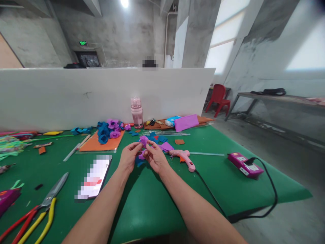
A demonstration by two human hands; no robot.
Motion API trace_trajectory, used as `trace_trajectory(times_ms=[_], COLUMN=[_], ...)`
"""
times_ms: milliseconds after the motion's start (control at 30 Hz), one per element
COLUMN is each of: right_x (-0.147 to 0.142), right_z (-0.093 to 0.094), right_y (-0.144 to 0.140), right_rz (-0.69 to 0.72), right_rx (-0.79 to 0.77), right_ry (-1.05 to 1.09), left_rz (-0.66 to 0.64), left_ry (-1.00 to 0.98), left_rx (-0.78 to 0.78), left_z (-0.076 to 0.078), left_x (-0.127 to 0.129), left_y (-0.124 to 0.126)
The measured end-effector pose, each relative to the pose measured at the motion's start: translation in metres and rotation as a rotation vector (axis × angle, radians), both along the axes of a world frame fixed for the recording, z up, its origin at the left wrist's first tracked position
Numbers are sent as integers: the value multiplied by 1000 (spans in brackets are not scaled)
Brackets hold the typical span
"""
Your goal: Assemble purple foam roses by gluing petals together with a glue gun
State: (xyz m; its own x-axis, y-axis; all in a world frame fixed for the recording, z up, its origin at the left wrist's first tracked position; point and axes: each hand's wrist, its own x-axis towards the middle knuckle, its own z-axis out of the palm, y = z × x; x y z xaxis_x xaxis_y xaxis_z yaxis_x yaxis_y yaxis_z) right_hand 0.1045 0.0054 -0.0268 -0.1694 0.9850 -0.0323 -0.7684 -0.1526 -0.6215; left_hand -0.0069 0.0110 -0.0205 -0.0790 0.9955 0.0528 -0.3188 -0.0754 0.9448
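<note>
Both my hands meet over the middle of the green table, around a small purple flower [143, 140] that looks made of felt or crepe paper. My left hand [130, 156] pinches its left side between thumb and fingers. From the other side my right hand [155, 156] pinches it too, its lower fingers curled. Under the hands lie more purple and blue pieces, partly hidden. Just right of my right hand, a pink hot glue gun [185, 158] rests with a clear glue stick [207, 154] out of its back. Finished-looking blue and purple flowers [108, 130] lie heaped on an orange sheet [98, 145].
A phone [95, 178] and large shears [48, 200] with red and yellow handles lie to the left. At right sits a purple power box [245, 165] with a black cord. A pink bottle [137, 113] stands before the white partition [101, 91]. A folded purple sheet [186, 122] lies behind.
</note>
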Motion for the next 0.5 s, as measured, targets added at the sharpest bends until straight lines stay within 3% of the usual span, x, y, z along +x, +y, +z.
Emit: trace_trajectory(times_ms=[500], right_x=[-3], right_z=[-2], right_y=[0], right_rz=[-33], right_rx=[31], right_ry=[-40], left_rz=[70], left_ry=[83], left_rx=[41], left_z=[3], left_x=[2], left_y=[-1])
